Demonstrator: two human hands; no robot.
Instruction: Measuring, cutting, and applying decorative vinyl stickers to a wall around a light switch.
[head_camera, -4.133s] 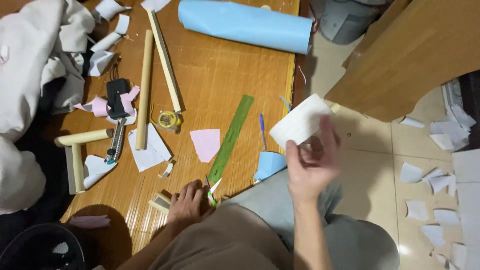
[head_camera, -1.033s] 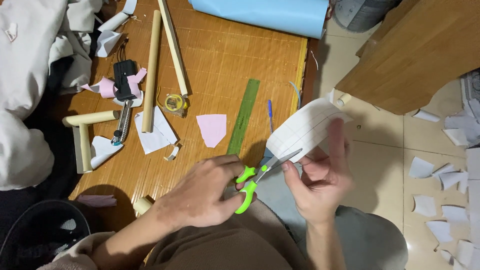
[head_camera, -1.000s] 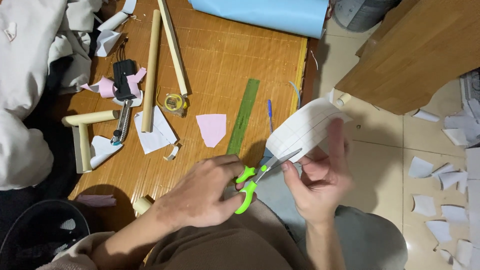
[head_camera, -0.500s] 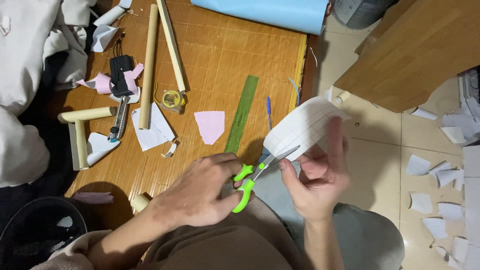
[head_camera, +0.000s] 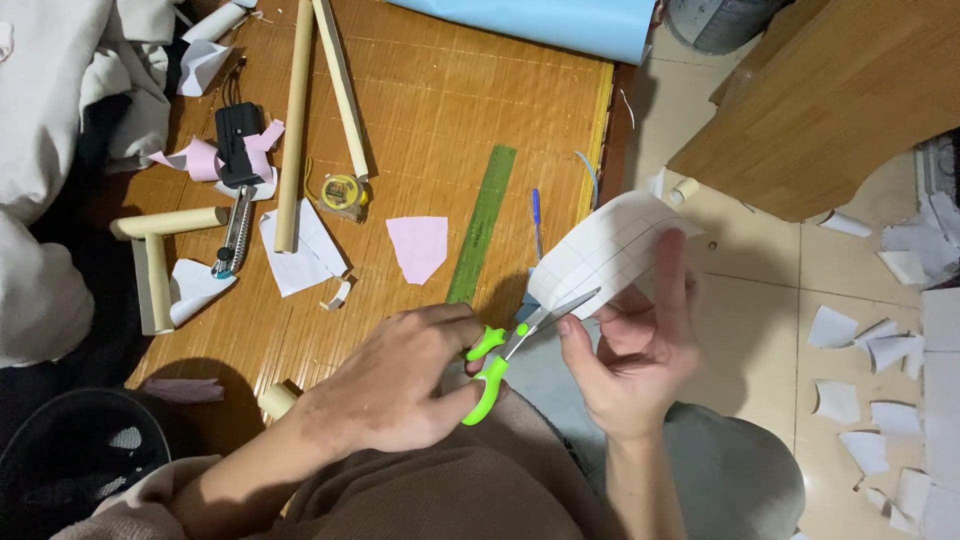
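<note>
Hands (head_camera: 400, 385) on scissors (head_camera: 515, 345), blades part-hidden

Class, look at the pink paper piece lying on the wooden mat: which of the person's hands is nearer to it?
Left. The left hand, holding the green scissors, sits just below the pink paper piece. The right hand, holding the white paper, is farther off to its right.

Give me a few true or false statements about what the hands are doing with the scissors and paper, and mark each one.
1. The left hand holds green-handled scissors. True.
2. The right hand holds a pink sheet. False: it holds a white paper piece; the pink paper lies on the mat.
3. The green ruler lies on the bamboo mat. True.
4. The scissor blades point at the ruler. False: they point toward the white paper.
</note>
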